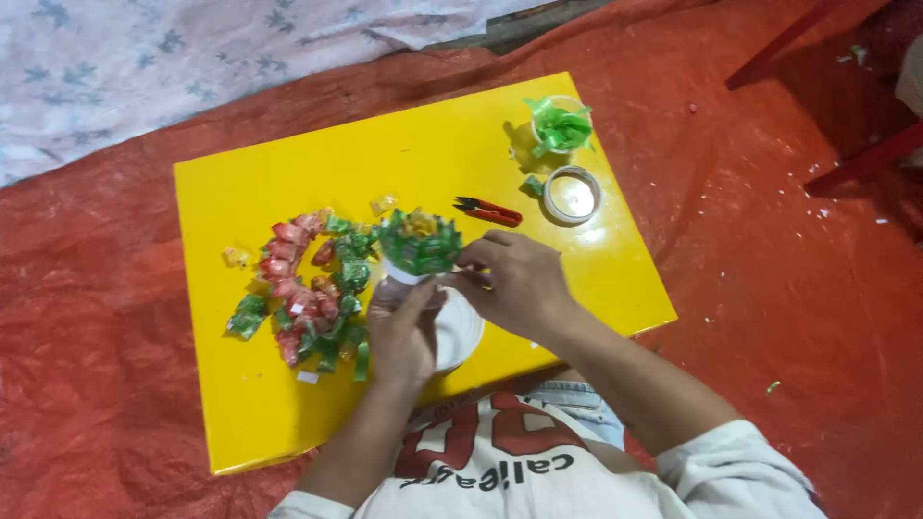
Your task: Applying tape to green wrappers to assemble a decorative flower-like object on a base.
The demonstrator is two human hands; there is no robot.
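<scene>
My left hand (402, 332) and my right hand (514, 284) both grip a white paper cup (452, 332) lying on its side over the yellow board (288, 183). The cup's far end carries a ring of folded green wrappers with a yellow piece inside (418, 242). My right fingers pinch at the cup's edge just below that green ring. My left hand cups the body from the left. A pile of folded red and green wrappers (312, 288) lies immediately left of my left hand.
Small red snips (488, 210) lie beyond my right hand. A tape roll (572, 195) and a cup of green strips (558, 125) stand at the board's far right. Red tarpaulin (769, 269) surrounds the board; patterned pale cloth (144, 58) lies far left.
</scene>
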